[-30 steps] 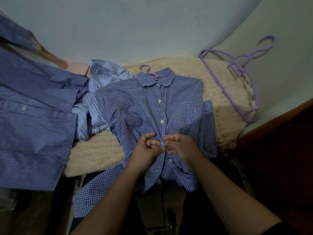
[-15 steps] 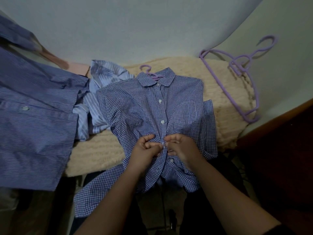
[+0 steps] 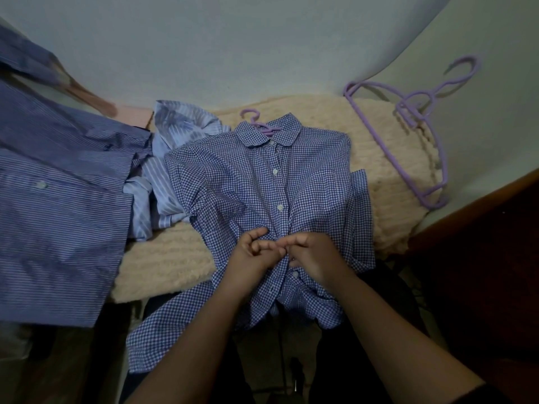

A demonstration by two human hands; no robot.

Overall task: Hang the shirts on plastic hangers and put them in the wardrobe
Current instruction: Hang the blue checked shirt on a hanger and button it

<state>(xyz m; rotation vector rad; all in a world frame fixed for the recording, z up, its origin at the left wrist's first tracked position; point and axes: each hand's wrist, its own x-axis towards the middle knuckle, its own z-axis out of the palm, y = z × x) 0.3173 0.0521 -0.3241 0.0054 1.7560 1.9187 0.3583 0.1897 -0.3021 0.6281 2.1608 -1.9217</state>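
A blue checked shirt point(image 3: 239, 182) lies face up on a cream knitted blanket point(image 3: 376, 135), its hem hanging over the near edge. A purple plastic hanger point(image 3: 256, 125) is inside it, with only the hook showing above the collar. My left hand point(image 3: 252, 259) and my right hand point(image 3: 313, 255) meet at the button placket in the shirt's lower half. Each pinches the fabric edge there with curled fingers. Two white buttons above my hands are fastened.
Purple hangers point(image 3: 420, 118) lean against the wall at the right of the blanket. A crumpled light blue striped shirt point(image 3: 172, 158) lies left of the checked one. A darker blue striped shirt point(image 3: 55, 205) hangs at the far left. Dark wood furniture point(image 3: 478, 234) borders the right.
My hands have stayed at the same spot on the placket, with the fingers shifting slightly against the fabric. Everything else is as before.
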